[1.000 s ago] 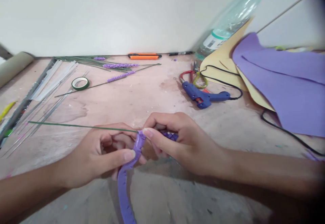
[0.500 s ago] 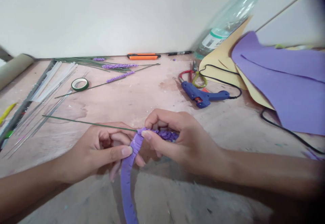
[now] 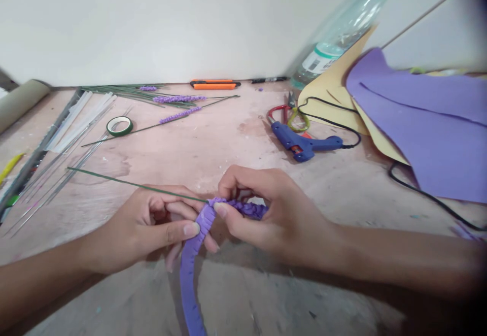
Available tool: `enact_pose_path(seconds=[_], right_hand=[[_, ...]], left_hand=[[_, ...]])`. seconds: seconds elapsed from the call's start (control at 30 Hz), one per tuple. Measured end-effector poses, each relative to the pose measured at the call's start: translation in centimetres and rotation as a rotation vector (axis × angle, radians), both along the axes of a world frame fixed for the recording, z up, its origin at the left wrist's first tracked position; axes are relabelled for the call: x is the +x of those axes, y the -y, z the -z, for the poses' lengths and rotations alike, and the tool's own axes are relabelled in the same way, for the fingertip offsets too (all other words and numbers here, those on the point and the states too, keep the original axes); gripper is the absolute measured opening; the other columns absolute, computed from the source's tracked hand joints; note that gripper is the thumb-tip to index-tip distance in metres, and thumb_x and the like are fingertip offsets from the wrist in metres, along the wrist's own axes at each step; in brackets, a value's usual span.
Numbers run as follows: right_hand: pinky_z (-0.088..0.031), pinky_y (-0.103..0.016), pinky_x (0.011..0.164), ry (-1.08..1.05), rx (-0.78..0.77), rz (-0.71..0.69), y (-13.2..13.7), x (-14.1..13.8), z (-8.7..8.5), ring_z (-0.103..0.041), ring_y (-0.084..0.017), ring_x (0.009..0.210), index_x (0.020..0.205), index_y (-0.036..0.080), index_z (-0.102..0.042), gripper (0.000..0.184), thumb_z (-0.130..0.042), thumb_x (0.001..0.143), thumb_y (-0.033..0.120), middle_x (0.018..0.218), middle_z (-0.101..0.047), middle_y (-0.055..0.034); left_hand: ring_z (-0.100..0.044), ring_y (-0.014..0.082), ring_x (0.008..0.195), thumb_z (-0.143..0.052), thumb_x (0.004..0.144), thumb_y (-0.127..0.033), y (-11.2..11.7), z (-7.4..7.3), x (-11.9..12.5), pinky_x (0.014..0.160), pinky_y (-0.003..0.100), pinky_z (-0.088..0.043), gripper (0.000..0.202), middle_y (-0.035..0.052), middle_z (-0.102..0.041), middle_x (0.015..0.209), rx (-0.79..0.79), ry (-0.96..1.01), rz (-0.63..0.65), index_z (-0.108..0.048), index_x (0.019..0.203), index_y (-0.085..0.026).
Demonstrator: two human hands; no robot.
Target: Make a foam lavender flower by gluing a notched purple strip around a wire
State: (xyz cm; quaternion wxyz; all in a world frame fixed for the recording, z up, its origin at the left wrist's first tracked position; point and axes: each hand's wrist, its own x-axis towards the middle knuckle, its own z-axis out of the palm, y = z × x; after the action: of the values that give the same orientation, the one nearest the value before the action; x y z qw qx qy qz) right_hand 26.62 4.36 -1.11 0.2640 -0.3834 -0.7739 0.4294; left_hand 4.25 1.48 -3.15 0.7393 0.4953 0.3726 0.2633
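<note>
My left hand (image 3: 167, 224) pinches a fringed purple foam strip (image 3: 189, 270) between thumb and fingers, and the strip's tail hangs down past the lower edge. A thin green wire stem (image 3: 125, 181) runs over the left fingers to the point where the strip meets it. My right hand (image 3: 258, 204) is closed on the wrapped part, a purple foam flower spike (image 3: 251, 209), with thumb and index finger at the join. Part of the spike is hidden inside the right palm.
Behind my hands lie a green tape roll (image 3: 119, 126), finished purple flower stems (image 3: 179, 115), an orange cutter (image 3: 215, 85) and scissors (image 3: 291, 112). A blue glue gun (image 3: 304, 140) sits to the right, near purple foam sheets (image 3: 429, 133) and a plastic bottle (image 3: 342, 36). Glue sticks (image 3: 76, 123) lie left.
The free end of the green stem has shifted slightly right and up. The join has dropped a little, with the spike turned slightly in my right fingers. My left hand has barely moved.
</note>
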Motion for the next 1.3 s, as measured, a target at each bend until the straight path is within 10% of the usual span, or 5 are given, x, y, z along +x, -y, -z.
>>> enact_pose_path(seconds=[0.47,0.73,0.97,1.17,1.3], right_hand=[[-0.046,-0.023,0.055,-0.065,0.175,-0.099,-1.4,0.8,-0.1,-0.059,-0.011,0.057,0.083,0.017,-0.065,0.017,-0.055,0.095,0.021,0.068,-0.067,0.0009],[-0.052,-0.039,0.075,0.434,0.556,0.444,-10.5,4.6,-1.4,-0.073,-0.026,0.084,0.102,0.020,-0.073,0.021,-0.053,0.096,0.020,0.089,-0.076,-0.0092],[-0.044,-0.051,0.093,0.550,0.755,0.322,-9.3,4.5,-2.4,-0.055,-0.038,0.124,0.097,0.016,-0.077,0.022,-0.057,0.095,0.027,0.128,-0.065,-0.0172],[-0.050,-0.029,0.076,0.120,-0.041,-0.319,-2.6,1.1,-2.1,-0.066,-0.015,0.081,0.098,0.018,-0.068,0.036,-0.037,0.109,0.033,0.087,-0.072,-0.0026],[-0.045,-0.025,0.064,0.070,-0.320,-0.351,-1.3,0.4,-1.1,-0.058,-0.012,0.065,0.081,0.016,-0.060,0.043,-0.037,0.108,0.040,0.071,-0.063,-0.0006]], left_hand=[[-0.057,0.0081,0.045,-0.069,0.090,-0.051,0.7,1.3,1.1,0.044,0.016,-0.041,0.044,0.0111,-0.077,0.069,-0.254,0.136,-0.210,-0.082,0.077,-0.010],[-0.058,0.0072,0.045,-0.076,0.086,-0.049,0.6,0.9,1.3,0.044,0.015,-0.045,0.041,0.0082,-0.077,0.070,-0.254,0.183,-0.233,-0.081,0.073,-0.011],[-0.059,0.0089,0.049,-0.076,0.085,-0.050,0.7,1.1,0.9,0.045,0.016,-0.045,0.041,0.0093,-0.077,0.074,-0.267,0.157,-0.215,-0.078,0.075,-0.011],[-0.058,0.0094,0.052,-0.070,0.090,-0.051,1.0,1.5,0.8,0.047,0.016,-0.045,0.039,0.0101,-0.077,0.077,-0.213,0.125,-0.187,-0.079,0.086,-0.012],[-0.061,0.0117,0.058,-0.066,0.095,-0.045,0.9,1.1,1.1,0.048,0.016,-0.045,0.037,0.0119,-0.076,0.079,-0.145,0.179,-0.156,-0.080,0.090,-0.011]])
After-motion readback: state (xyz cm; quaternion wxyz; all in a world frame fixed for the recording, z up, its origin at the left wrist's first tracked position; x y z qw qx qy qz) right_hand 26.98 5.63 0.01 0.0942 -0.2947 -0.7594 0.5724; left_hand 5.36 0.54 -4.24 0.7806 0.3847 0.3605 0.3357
